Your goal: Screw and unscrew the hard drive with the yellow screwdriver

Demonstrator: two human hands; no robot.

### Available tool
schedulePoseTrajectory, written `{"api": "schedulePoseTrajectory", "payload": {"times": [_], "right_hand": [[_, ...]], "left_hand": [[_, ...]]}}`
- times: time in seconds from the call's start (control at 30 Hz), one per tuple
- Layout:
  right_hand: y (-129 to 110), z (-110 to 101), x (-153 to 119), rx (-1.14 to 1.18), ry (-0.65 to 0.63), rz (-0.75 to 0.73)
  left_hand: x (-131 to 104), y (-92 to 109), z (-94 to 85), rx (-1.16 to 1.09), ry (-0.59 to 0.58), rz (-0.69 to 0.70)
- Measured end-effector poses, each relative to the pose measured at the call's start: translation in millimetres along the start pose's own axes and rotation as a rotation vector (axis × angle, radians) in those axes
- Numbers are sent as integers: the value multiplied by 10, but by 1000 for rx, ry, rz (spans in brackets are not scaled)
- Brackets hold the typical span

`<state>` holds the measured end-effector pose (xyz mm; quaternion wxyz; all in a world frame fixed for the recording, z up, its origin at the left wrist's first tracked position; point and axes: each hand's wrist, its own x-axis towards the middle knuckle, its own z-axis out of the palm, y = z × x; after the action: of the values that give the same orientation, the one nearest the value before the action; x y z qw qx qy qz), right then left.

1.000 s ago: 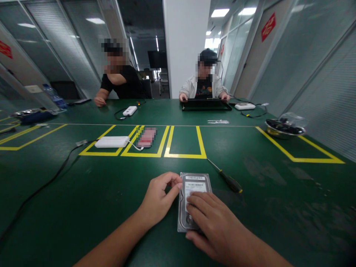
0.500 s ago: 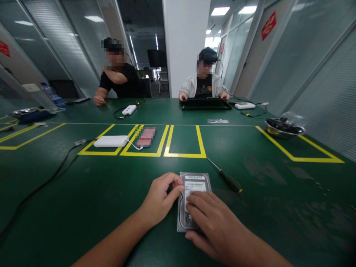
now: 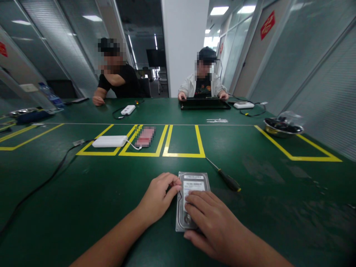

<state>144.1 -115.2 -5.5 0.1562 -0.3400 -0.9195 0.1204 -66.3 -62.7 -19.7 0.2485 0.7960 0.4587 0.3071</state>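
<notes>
1. The right hand (image 3: 213,218) lay across a hard drive (image 3: 193,184) on the green bench (image 3: 111,200)
2. The left hand (image 3: 160,194) had fingertips at the hard drive's left edge
3. A screwdriver (image 3: 228,180) lay near, rightward

The surface (image 3: 83,193) was dark green, marked with yellow tape (image 3: 183,155). The hard drive (image 3: 187,185) was silver-grey; its white labels (image 3: 194,184) carried dark barcode stripes. The screwdriver handle (image 3: 229,180) was black with yellow accents. The oblong box (image 3: 109,141) was white.
</notes>
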Motion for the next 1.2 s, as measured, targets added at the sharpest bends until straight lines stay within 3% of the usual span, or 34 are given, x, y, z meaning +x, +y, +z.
{"api": "schedulePoseTrajectory", "payload": {"times": [0.6,1.2], "right_hand": [[93,64,-20,13,52,-35],[107,43,-26,36,56,-63]], "left_hand": [[4,23,-161,-10,-169,189],[58,-67,-217,-24,-233,223]]}}
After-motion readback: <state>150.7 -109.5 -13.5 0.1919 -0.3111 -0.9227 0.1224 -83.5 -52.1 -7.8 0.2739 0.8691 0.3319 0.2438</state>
